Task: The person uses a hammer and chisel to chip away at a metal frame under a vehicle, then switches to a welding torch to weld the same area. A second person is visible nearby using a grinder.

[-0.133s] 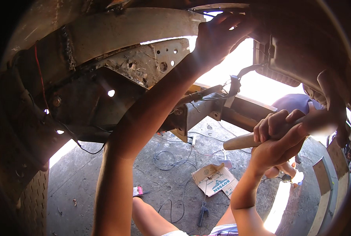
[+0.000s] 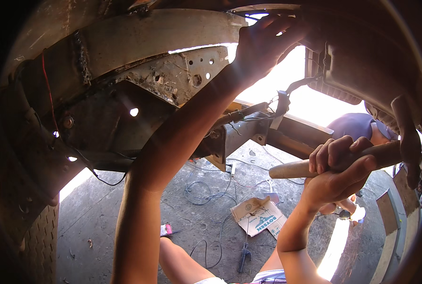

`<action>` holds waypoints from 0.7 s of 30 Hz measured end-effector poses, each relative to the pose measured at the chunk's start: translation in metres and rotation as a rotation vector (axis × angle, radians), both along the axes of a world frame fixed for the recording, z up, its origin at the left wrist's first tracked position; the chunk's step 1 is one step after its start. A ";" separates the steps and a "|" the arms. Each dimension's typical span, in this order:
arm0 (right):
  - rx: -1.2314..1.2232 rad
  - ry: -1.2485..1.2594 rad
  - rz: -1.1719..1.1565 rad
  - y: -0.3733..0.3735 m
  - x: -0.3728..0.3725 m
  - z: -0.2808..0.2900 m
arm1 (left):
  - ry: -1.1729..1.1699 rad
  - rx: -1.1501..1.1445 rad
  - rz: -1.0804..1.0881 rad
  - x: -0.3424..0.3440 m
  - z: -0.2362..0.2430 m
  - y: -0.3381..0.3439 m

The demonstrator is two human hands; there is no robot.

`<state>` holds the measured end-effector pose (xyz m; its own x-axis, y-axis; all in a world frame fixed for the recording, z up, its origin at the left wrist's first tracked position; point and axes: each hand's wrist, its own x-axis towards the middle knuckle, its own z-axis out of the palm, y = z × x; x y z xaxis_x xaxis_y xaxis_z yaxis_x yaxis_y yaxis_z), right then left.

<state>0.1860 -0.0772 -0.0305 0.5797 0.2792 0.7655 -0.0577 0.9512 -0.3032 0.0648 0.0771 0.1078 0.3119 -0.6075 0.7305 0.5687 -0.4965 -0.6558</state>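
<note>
I look up at the rusty underside of a vehicle. My left hand point(image 2: 263, 40) is raised and pressed flat against a pale metal panel point(image 2: 159, 35) near a bright gap, fingers spread. My right hand point(image 2: 338, 173) grips the wooden handle of a hammer point(image 2: 291, 169). The hammer's dark head point(image 2: 407, 142) points down at the far right, close to the dark housing point(image 2: 357, 71) above.
A perforated rusty bracket point(image 2: 182, 73) and a frame beam point(image 2: 244, 130) with hanging wires cross the middle. On the concrete floor lie cardboard pieces point(image 2: 260, 217), loose cables point(image 2: 206, 194) and small tools. Another person in a purple cap point(image 2: 355, 125) crouches beyond.
The hammer has swung: its head is sharp now and sits lower at the far right, and my right hand has shifted slightly right. My left hand stays put.
</note>
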 end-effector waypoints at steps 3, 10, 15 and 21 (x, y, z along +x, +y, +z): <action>0.053 -0.002 0.050 0.000 -0.001 0.000 | -0.008 -0.002 0.003 0.000 0.000 0.000; 0.021 0.000 0.034 0.000 -0.006 0.003 | -0.026 -0.027 0.064 -0.001 -0.001 0.000; -0.018 0.000 0.102 0.003 -0.003 -0.018 | -0.016 -0.030 0.062 0.000 -0.001 0.001; -0.345 -0.333 0.557 -0.031 0.039 -0.147 | 0.015 0.008 0.118 -0.005 0.009 -0.002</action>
